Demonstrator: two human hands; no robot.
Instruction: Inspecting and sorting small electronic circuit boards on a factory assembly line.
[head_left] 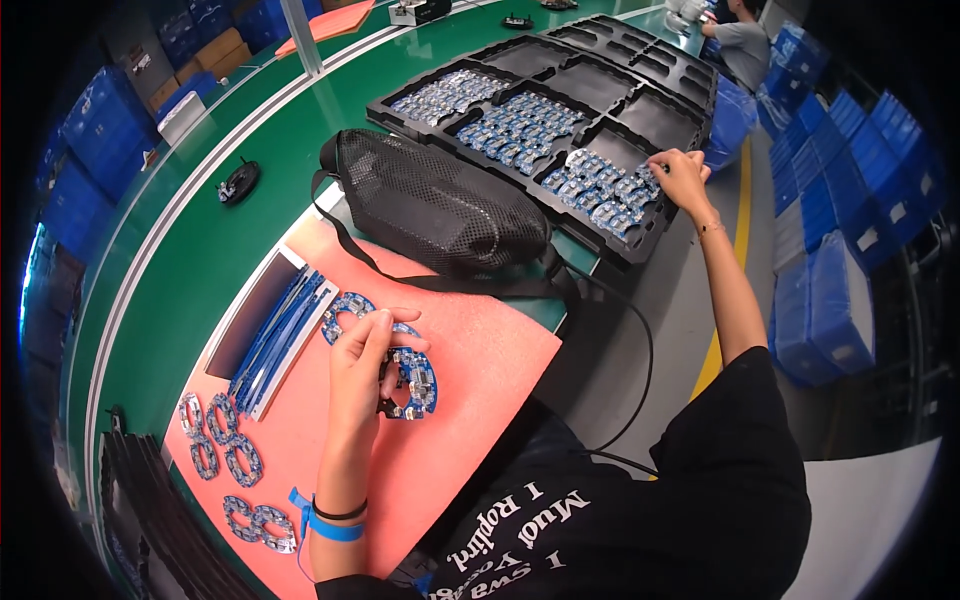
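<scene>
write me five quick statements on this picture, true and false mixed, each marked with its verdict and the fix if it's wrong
1. The left hand holds a blue circuit board above the pink mat. True.
2. The blue wristband is on the right wrist. False: it is on the left wrist.
3. The right hand is at the black tray. True.
4. The held board is the only one at the mat. False: several other ring-shaped boards lie on its left part.
5. The black mesh bag lies between the pink mat and the black tray. True.
</scene>
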